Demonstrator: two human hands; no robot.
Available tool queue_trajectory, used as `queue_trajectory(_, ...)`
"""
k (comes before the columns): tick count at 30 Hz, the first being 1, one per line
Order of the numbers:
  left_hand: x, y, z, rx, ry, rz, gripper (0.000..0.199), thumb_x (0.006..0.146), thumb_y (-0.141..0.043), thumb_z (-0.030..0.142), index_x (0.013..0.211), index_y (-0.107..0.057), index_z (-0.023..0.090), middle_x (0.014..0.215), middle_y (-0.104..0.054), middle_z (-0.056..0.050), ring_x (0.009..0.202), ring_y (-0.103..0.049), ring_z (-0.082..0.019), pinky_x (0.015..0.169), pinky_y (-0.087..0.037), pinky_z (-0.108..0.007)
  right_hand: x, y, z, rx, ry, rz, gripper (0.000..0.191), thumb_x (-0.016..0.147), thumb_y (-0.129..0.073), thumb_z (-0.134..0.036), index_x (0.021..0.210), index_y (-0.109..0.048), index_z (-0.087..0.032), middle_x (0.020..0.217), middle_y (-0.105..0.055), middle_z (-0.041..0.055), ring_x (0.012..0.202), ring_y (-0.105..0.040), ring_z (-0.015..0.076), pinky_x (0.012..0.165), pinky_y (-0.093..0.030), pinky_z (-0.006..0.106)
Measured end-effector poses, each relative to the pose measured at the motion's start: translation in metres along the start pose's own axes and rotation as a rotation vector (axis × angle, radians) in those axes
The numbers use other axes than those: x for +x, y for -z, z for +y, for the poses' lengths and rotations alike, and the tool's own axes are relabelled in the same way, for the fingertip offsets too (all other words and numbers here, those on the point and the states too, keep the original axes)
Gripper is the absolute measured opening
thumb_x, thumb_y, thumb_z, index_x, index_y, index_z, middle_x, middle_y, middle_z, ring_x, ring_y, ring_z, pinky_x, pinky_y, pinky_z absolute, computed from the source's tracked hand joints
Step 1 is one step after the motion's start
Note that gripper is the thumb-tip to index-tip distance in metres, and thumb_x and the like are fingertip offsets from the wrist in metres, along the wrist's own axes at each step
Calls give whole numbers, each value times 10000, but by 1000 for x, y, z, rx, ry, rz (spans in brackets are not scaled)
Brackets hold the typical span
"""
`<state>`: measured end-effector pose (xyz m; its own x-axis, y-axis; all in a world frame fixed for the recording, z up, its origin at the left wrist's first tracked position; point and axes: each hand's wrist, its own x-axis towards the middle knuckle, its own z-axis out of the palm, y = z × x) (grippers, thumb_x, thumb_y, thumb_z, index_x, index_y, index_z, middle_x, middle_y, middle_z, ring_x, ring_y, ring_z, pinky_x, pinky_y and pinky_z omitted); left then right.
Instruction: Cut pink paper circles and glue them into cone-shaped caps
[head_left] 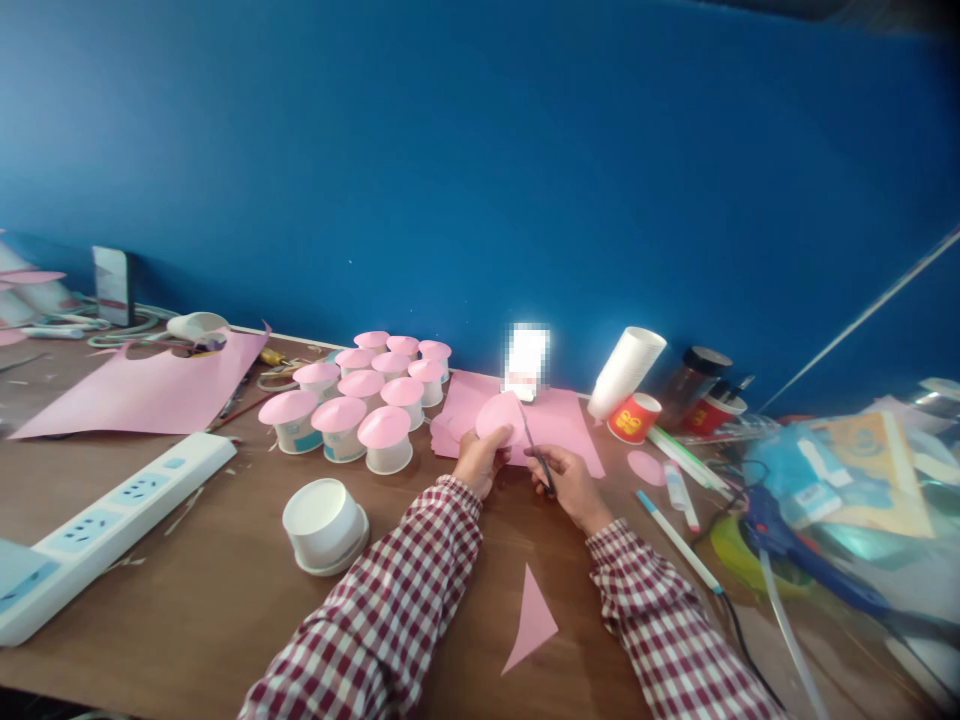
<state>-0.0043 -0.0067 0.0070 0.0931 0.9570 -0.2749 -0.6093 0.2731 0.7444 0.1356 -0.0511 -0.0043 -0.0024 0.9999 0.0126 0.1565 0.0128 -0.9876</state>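
Your left hand [480, 462] pinches a rounded pink paper piece [498, 413]; your right hand [576, 488] clamps dark-handled metal scissors [530, 434]: feed the curve in smoothly.

Power strip [124, 530] lies left of the covered cups [382, 427]; lidded tub [324, 525] stands before them. Cup stack [626, 372] stands right, beside the wall [480, 180], glue gun [795, 550] farther right.

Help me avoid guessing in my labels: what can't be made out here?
All in the head view:
Scissors: handles partly hidden by the right hand.
Left hand: some fingertips hidden by the pink paper piece.
Bright upright object: face pixelated.
Power strip: near end cut off by the left edge.
Plastic packaging: contents blurred.
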Motion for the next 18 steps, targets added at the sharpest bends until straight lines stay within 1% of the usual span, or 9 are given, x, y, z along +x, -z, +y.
queue_trajectory(4,0,0,0,2,6,-11,270,593,-747,175,797,-600,77,612,-559,-5,460,-490,-49,391,-414,-146,0,0,0,1,-1,-5,414,693,-668,-448,963,-619,-138,597,-554,-19,477,-504,91,444,-413,215)
queue_trajectory(8,0,1,1,19,12,-32,242,606,-736,181,779,-602,78,575,-541,3,429,-462,-42,382,-407,-145,0,0,1,-5,13,-11,406,698,-668,-437,966,-615,-136,624,-563,-12,484,-507,93,454,-419,223)
queue_trajectory(11,-2,0,2,27,15,-27,214,621,-719,177,768,-598,79,557,-530,8,416,-455,-41,375,-401,-143,1,1,3,0,26,-16,400,701,-670,-429,970,-618,-138,633,-571,-10,486,-509,87,460,-422,219)
queue_trajectory(18,-3,-2,4,28,24,-4,192,626,-705,163,756,-590,81,541,-520,13,406,-441,-41,370,-393,-147,1,1,2,-6,22,-11,442,676,-678,-467,975,-622,-146,637,-586,-13,481,-522,91,451,-421,218)
